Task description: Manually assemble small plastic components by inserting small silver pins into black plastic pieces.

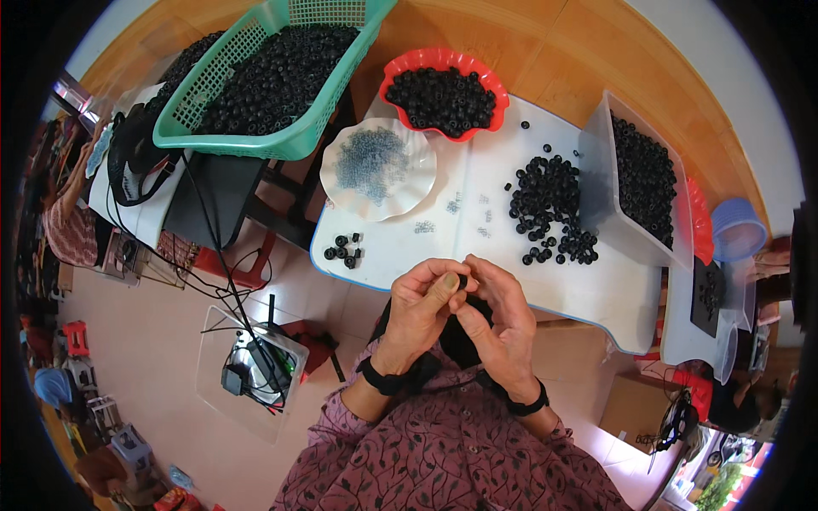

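Note:
Above my lap, near the table's front edge, my left hand (418, 308) pinches a small black plastic piece (463, 281) between thumb and fingers. My right hand (504, 328) is curled against it, fingertips meeting the left ones; what lies in its grip is hidden. Beyond my hands, tiny clear springs (424, 227) lie in little groups on the white table (341, 223). More fill a white scalloped plate (423, 189). A few black pieces (342, 252) sit left of my hands, and a loose pile of black round beads (545, 200) spreads to the right.
A red scalloped bowl (500, 87) and a green basket (294, 146), both full of black pieces, stand at the back. A clear bin (626, 213) tips toward the pile on the right. Cables (217, 255) hang at left above a floor box (294, 358). Other people sit at far left.

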### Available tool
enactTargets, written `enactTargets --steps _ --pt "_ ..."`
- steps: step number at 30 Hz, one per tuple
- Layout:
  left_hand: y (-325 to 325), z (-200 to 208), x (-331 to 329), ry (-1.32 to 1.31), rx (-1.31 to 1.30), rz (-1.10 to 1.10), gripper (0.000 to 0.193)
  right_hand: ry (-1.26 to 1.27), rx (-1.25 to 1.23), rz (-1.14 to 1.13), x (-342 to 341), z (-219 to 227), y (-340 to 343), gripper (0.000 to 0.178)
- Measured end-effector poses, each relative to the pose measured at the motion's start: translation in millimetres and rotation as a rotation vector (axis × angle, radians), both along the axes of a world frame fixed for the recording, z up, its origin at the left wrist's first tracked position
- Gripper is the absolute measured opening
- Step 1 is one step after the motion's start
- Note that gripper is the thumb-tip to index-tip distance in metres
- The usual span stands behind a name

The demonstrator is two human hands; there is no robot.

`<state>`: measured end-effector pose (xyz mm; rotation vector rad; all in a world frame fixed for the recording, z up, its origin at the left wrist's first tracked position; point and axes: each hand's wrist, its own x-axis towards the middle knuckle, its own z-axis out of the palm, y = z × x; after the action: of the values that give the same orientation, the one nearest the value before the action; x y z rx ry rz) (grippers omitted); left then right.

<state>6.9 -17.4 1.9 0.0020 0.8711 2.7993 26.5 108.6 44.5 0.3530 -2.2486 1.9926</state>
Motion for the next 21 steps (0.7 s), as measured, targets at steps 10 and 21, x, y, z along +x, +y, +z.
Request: enactTargets --steps 10,21 --pt "3 -1 4 0.095 -0.086 0.065 0.02 0.019 -0.062 -0.072 0 5 4 0.021" --pt "-4 26 11 0.292 -0.541 0.122 0.029 0.024 -0.071 -0.142 0 9 6 0.011"
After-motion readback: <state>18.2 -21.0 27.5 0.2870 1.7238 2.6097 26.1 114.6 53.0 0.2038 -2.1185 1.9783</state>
